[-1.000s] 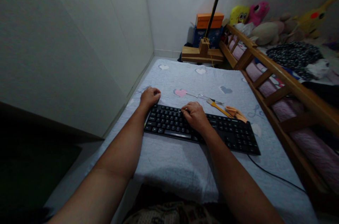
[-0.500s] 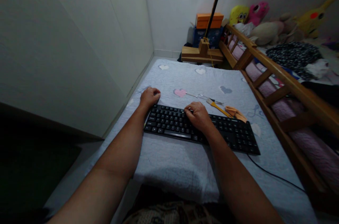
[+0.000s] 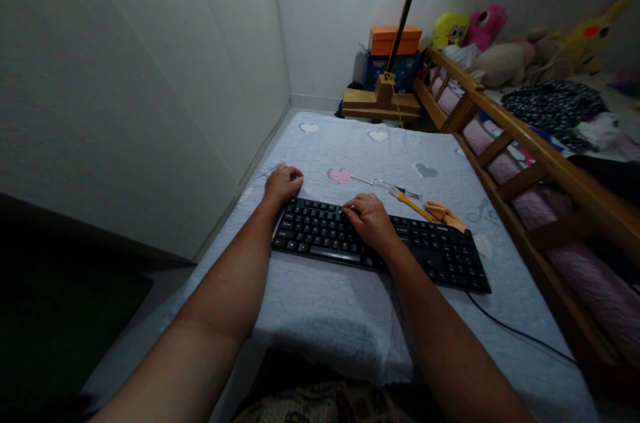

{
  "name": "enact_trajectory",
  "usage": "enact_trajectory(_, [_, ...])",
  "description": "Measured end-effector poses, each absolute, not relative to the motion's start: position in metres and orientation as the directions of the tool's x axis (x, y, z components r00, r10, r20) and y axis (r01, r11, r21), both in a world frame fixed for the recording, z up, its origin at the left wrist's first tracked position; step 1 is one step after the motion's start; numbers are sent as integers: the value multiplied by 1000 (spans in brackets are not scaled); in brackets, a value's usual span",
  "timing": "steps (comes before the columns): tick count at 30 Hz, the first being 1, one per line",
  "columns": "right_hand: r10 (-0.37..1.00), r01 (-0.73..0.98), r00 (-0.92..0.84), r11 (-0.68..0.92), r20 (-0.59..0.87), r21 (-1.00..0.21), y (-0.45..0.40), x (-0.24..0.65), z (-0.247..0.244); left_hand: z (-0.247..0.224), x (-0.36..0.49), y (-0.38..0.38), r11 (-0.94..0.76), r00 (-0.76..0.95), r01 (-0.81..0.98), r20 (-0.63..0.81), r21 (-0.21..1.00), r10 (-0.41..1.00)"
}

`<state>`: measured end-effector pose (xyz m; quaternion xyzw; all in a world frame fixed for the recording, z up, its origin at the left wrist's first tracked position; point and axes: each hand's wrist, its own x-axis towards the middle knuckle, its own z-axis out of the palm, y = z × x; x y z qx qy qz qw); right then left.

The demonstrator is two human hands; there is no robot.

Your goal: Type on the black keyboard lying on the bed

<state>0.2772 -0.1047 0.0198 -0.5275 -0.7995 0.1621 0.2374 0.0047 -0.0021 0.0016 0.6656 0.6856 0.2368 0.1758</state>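
Note:
A black keyboard (image 3: 320, 230) lies slightly aslant on the cloth-covered table. My right hand (image 3: 370, 216) is over its middle, thumb and fingers pinched on a thin white stick (image 3: 343, 211) like a cotton swab. The stick's pale end shows at the fingertips, close to the upper keys. My left hand (image 3: 283, 182) rests at the keyboard's far left corner with fingers curled inward; whatever they hold, if anything, is hidden. Beyond the keyboard lie a yellow-handled brush (image 3: 413, 204), metal tweezers (image 3: 397, 188), a thin pale stick (image 3: 361, 180) and a folded orange cloth (image 3: 445, 214).
A pale, heart-patterned cloth (image 3: 345, 136) covers the table. The keyboard's black cable (image 3: 520, 330) runs off to the right. A wooden bed rail (image 3: 540, 156) borders the right side, and a white panel (image 3: 200, 76) rises on the left. Boxes (image 3: 395, 40) stand behind.
My right hand has shifted slightly left over the keys, and the white stick's end now shows more plainly. My left hand has stayed where it was.

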Motion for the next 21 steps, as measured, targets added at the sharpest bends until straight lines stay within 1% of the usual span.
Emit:
enact_trajectory(11, [921,762,-324,389,216,-517,-104,285,21,4,7,-3,12,-63,826,71,564,996])
enact_trajectory(21, [928,783,-294,370,227,-499,-105,290,23,5,8,-4,19,-66,824,63,566,996])
